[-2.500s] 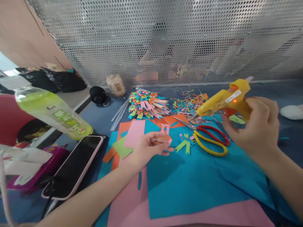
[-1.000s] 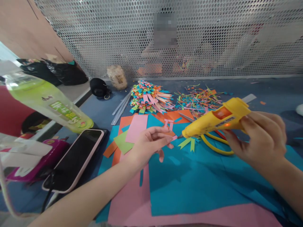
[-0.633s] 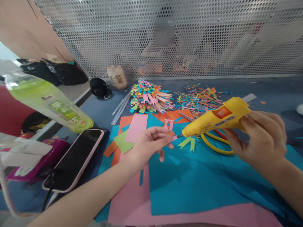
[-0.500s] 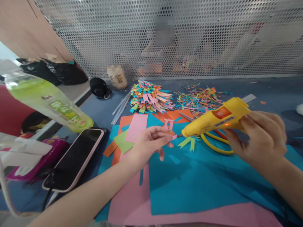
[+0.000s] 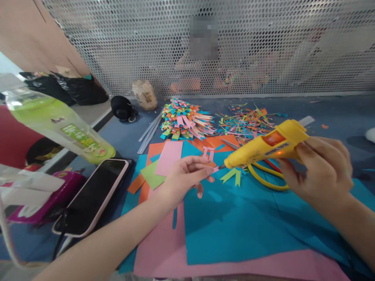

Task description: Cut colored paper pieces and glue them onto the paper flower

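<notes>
My right hand (image 5: 319, 171) grips a yellow hot glue gun (image 5: 263, 145) whose nozzle points left and touches a small folded pink and orange paper piece (image 5: 213, 168). My left hand (image 5: 183, 177) pinches that piece between thumb and fingers, just above the blue paper sheet (image 5: 249, 218). An orange light glows on the gun's side. Under the gun lie scissors (image 5: 265, 177) with yellow and red handles, partly hidden by it.
A colourful paper-strip ball (image 5: 183, 123) and a heap of scraps (image 5: 244, 121) lie behind. Glue sticks (image 5: 149, 132), a phone (image 5: 90, 197), a green bottle (image 5: 61, 128), a purple case (image 5: 43, 199) and pink paper (image 5: 164, 249) are at left. A perforated metal screen (image 5: 205, 47) closes the back.
My right hand brought the glue gun down from the upper right until its nozzle met the paper piece in my left hand. For the last second both hands have stayed almost still.
</notes>
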`<state>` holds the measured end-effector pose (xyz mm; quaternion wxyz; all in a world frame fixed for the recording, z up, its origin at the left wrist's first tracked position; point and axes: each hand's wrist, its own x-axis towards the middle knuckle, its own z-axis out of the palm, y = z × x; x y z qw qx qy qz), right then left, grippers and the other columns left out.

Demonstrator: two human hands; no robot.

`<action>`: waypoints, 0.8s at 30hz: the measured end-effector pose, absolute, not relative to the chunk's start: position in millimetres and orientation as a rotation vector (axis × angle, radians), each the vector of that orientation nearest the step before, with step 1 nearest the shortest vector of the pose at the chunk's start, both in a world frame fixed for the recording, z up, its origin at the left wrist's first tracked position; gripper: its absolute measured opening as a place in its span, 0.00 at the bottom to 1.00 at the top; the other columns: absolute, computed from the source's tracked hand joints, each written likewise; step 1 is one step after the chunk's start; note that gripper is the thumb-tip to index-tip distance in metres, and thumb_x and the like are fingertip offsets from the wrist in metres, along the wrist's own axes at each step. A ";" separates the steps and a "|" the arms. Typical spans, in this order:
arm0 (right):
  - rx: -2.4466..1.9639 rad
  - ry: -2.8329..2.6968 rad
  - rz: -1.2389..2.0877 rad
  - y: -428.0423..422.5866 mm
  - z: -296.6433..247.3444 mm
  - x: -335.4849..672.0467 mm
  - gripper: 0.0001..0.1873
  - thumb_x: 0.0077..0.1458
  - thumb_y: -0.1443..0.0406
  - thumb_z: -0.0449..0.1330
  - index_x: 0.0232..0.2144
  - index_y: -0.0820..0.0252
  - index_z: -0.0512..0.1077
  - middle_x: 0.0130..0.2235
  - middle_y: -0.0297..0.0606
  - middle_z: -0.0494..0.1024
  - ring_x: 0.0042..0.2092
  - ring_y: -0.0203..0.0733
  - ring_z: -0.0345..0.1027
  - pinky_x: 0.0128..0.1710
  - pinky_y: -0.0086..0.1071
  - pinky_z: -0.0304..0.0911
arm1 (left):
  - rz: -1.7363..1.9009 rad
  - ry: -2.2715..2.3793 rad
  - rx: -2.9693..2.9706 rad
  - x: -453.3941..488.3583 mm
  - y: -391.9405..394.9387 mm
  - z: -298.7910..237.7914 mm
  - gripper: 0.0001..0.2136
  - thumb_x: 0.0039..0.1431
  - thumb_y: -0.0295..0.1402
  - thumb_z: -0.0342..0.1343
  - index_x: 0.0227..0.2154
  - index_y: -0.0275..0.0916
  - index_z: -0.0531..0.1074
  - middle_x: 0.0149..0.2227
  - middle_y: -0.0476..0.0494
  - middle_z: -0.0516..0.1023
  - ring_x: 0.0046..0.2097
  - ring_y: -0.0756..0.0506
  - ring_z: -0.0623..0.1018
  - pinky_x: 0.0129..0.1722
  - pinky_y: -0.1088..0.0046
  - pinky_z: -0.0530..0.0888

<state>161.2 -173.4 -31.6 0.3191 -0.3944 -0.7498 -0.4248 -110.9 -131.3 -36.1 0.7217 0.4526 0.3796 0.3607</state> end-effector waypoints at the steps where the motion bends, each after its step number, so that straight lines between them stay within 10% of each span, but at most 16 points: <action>1: -1.032 -1.968 -1.120 -173.2 -31.9 161.1 0.48 0.42 0.68 0.66 0.62 0.60 0.49 0.47 0.49 0.69 0.43 0.53 0.67 0.39 0.46 0.67 | 0.798 0.840 1.001 -110.9 -131.1 -36.5 0.14 0.43 0.32 0.64 0.35 0.36 0.71 0.27 0.47 0.78 0.28 0.49 0.77 0.11 0.83 0.67; 24: -1.055 -1.977 -1.117 -173.6 -29.3 159.5 0.46 0.45 0.67 0.65 0.62 0.59 0.48 0.47 0.48 0.70 0.44 0.51 0.67 0.40 0.45 0.68 | 0.805 0.832 0.996 -111.4 -130.4 -35.5 0.14 0.44 0.32 0.64 0.35 0.35 0.71 0.26 0.47 0.77 0.26 0.50 0.76 0.12 0.83 0.66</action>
